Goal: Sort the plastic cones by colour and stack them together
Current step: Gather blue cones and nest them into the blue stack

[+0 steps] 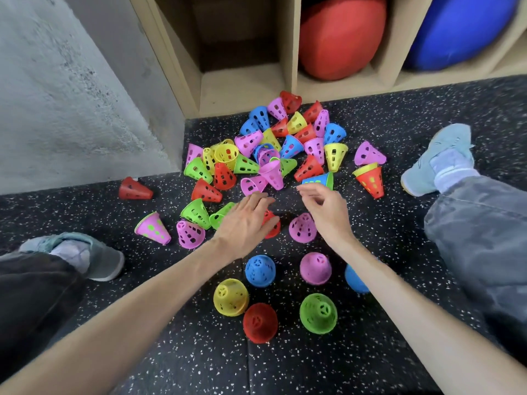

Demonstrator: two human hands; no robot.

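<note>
Black speckled rubber floor [285, 363], concrete wall [71, 81], wooden cubby shelf [293, 52], cones [273, 149] heaped on floor, left hand [245, 220] flat over red cone [272, 223], right hand [325, 208] loosely curled, empty.

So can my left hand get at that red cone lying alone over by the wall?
Probably yes: the left hand is free, and open floor surrounds the red cone.
</note>
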